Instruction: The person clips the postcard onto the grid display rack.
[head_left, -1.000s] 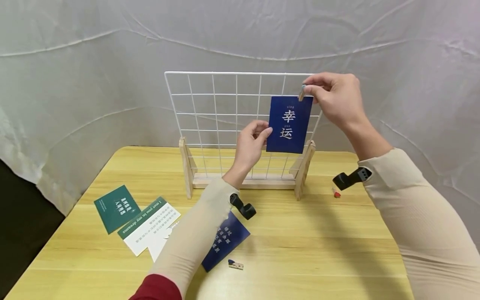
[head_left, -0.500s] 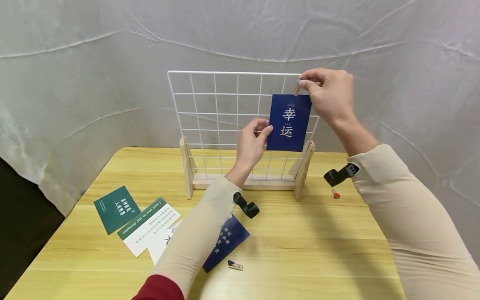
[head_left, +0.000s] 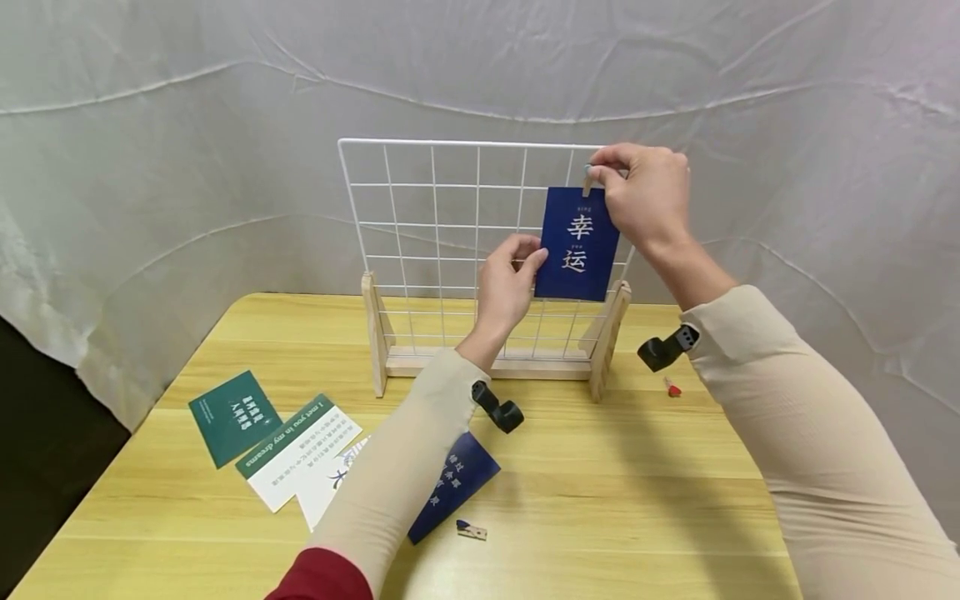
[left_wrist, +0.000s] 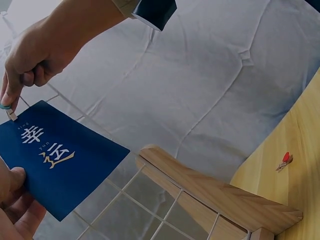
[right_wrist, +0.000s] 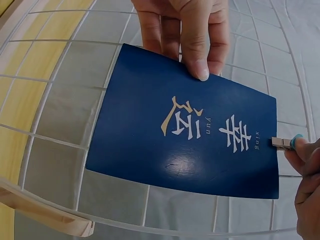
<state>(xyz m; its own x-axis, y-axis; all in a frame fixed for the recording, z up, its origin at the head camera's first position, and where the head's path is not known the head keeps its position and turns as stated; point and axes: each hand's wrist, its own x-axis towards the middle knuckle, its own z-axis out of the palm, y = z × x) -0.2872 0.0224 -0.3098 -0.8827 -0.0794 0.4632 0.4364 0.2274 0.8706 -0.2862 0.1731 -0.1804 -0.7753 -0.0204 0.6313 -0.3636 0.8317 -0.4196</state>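
In the head view a dark blue card with white characters stands upright in front of the right part of a white wire grid rack on wooden feet. My left hand pinches the card's left edge between thumb and fingers. At the top edge, my right hand pinches a small wooden clothespin with a blue-green end. The right wrist view shows the clothespin's jaws over the card's top edge, near its middle. Grid wires run behind the card there.
Green card, green-and-white card and a partly covered white card lie at the left of the wooden table. Another blue card lies partly under the left forearm. Loose clothespins, blue-tipped and red-tipped, lie nearby.
My right hand has moved left along the card's top edge with the clothespin, from near the right corner towards the middle. The left hand keeps its pinch on the card.
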